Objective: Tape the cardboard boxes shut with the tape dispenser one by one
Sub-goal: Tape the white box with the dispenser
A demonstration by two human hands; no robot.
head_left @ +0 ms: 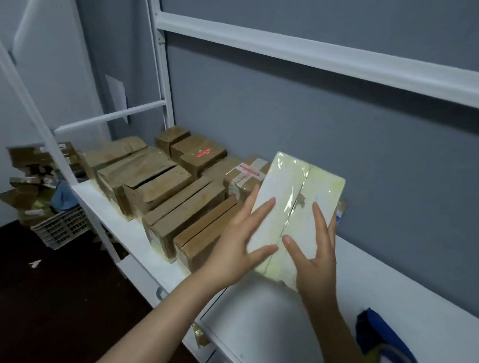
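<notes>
Head-camera view is centred on a pale, white-yellow cardboard box (291, 190), flat and rectangular, which is held tilted above the white table (395, 275) between 2 bare hands. A strip of glossy clear tape (293, 204) is seen along the seam between its 2 top flaps. The left hand (237, 240) is laid against the box's left side, fingers straight and spread, thumb stretched across the lower part of the top face. The right hand (316, 256) is set on the right side in the same manner, fingers straight and spread wide, thumb pointed towards the seam. The 2 thumbs are nearly touching. Neither hand is curled round anything. Whether the box's lower end is resting on the table cannot be told, since it is hidden by the hands.

Just beside the pale box, to the left, brown cardboard boxes (159, 187) are packed in rows along the table, up to the grey wall (347, 137). Several are shown with a dark gap between their flaps. 1 brown box with a red-and-white label (247, 173) is placed right behind the pale box. A blue tape dispenser (384, 355) loaded with a roll is laid on the table at the lower right, well apart from both hands. A white metal frame (297, 48) is seen against the wall above. On the dark floor (42, 309) at the left, a pale plastic crate (61, 226) is heaped with cardboard scraps.
</notes>
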